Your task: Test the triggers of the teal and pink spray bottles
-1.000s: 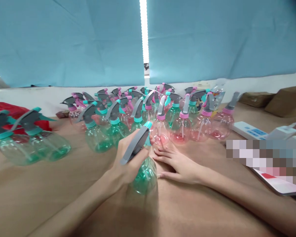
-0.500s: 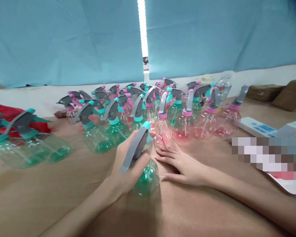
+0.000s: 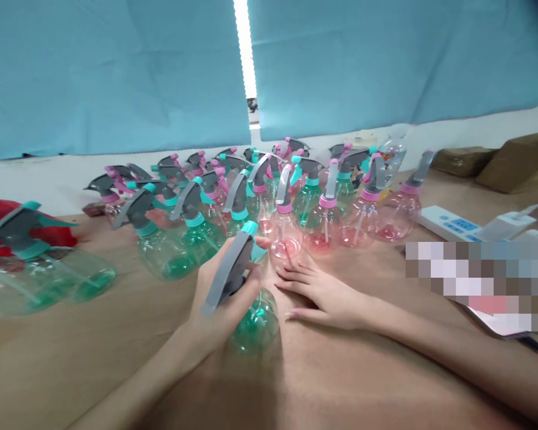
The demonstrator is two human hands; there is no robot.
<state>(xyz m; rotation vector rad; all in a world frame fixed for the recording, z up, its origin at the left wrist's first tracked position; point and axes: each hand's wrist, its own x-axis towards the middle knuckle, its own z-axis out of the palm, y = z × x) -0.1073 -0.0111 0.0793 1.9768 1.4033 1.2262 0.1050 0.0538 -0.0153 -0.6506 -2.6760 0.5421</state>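
My left hand point(image 3: 219, 286) is wrapped round the neck of a green spray bottle point(image 3: 256, 325) with a grey trigger and turquoise nozzle. The bottle's lower part shows beneath my fingers, close to the tabletop; whether it touches is unclear. My right hand point(image 3: 320, 292) lies flat on the table, fingers stretched toward the held bottle, with nothing in it. Just beyond its fingertips stands a pink spray bottle point(image 3: 286, 230). A green spray bottle point(image 3: 164, 254) stands left of my left hand, and other green and pink ones crowd behind.
Two green spray bottles stand far left by a red plastic bag point(image 3: 63, 233). To the right lie a white power strip point(image 3: 446, 221) with a plugged-in charger point(image 3: 506, 226) and a blurred flat object. Cardboard boxes point(image 3: 515, 158) sit at the back right, near a clear bottle point(image 3: 392, 149).
The whole view has shifted, so things appear slightly further left. My left hand keeps its grip on the green spray bottle, and my right hand stays flat on the table.
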